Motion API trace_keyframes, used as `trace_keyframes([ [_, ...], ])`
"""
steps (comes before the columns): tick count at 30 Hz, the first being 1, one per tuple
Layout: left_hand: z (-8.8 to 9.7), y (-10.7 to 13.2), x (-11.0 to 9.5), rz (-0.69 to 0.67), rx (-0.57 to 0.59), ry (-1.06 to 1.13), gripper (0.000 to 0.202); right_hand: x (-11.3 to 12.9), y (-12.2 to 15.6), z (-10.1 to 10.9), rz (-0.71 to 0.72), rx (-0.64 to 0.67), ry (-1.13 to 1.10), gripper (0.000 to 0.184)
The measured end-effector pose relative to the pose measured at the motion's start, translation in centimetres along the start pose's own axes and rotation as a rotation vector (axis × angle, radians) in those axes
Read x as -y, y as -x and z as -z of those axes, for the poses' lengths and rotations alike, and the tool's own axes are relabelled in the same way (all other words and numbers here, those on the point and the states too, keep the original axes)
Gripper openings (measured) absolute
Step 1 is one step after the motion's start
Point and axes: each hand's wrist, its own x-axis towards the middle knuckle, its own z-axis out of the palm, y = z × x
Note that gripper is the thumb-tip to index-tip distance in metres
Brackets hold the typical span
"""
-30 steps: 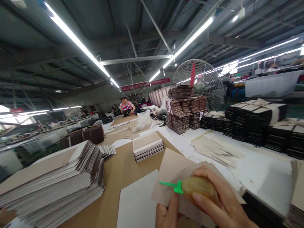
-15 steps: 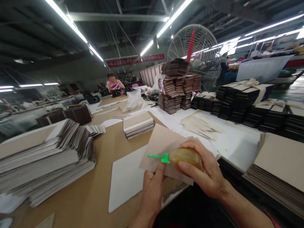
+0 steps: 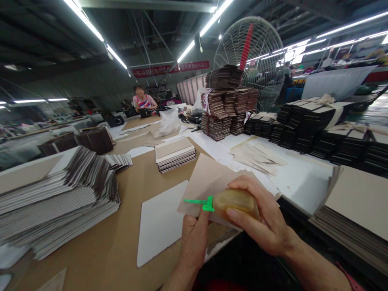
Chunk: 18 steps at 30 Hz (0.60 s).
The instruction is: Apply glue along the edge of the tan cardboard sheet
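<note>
It's the amber squeeze bottle [image 3: 232,199], sideways, right of lower centre, green nozzle [image 3: 208,203] pointing left over a beige card [image 3: 209,171]!

Factory workshop, large hall — roof beams [image 3: 145,4] and tube lights [image 3: 216,17] across the top of the frame; red lettered banner [image 3: 165,70], upper centre; big caged fan [image 3: 262,54], large pale bin [image 3: 332,83], upper right; broad table [image 3: 127,218] bearing piled boards [image 3: 60,206], lower left; tied black stacks [image 3: 306,123], right; person [image 3: 144,102] in pink — left of centre, farther back.
</note>
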Motion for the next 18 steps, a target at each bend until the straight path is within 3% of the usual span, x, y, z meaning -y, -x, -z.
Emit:
trace_keyframes([
  [6, -0.01, 0.05, -0.15, -0.021, 0.051, -0.045, 0.033, 0.27, 0.15, -0.15, 0.103, 0.088, 0.015, 0.032],
  [13, 0.26, -0.12, 0.14, 0.029, 0.022, -0.029, 0.043, 0.05, -0.43, 0.50, 0.117, -0.014, 0.058, 0.031],
  [18, 0.20, -0.30, -0.36, -0.015, 0.080, -0.023, 0.034, 0.87, -0.36, -0.07, 0.171, 0.057, 0.040, 0.033],
])
